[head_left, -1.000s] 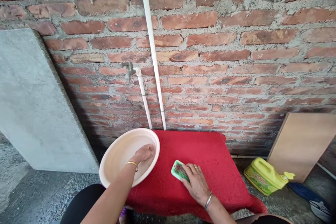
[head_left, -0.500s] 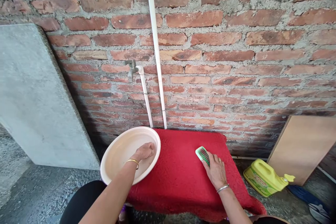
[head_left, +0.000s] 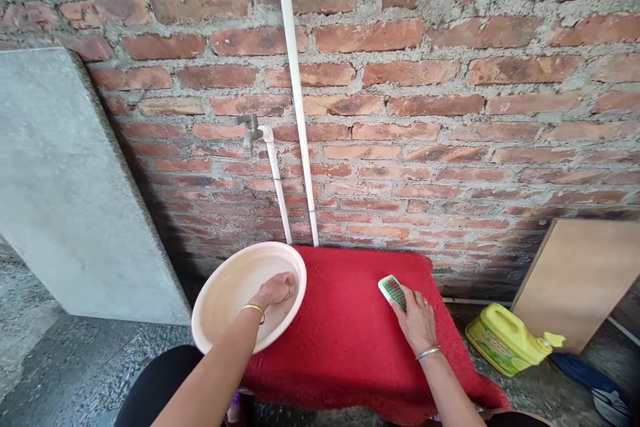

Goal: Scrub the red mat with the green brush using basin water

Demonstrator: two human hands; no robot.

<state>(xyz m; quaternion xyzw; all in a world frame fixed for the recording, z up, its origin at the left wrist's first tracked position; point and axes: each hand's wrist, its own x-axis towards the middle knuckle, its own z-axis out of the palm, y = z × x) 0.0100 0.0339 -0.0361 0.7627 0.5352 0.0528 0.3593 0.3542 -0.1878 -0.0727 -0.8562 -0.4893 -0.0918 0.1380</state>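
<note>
My right hand (head_left: 417, 321) is wrapped round a scrub brush (head_left: 393, 290) with a pale green rim and dark red and green bristles that face up. The hand and brush are over the right part of a red fleecy cloth (head_left: 345, 347), which drapes over a low support. My left hand (head_left: 275, 289) is inside a pale pink basin (head_left: 220, 287), at its right side. Its fingers are curled closed, and what they may hold is hidden. The basin stands on the cloth's left end.
A grey tap (head_left: 250, 132) on a white pipe stands before the brick wall behind the basin. To the right, a yellow jug (head_left: 510, 340) is on the floor beside a leaning tan board (head_left: 575, 280). A grey slab (head_left: 90, 187) leans at the left.
My right hand has shifted slightly to the right with the brush, which has also moved a little toward the wall. My left hand stays in the basin.
</note>
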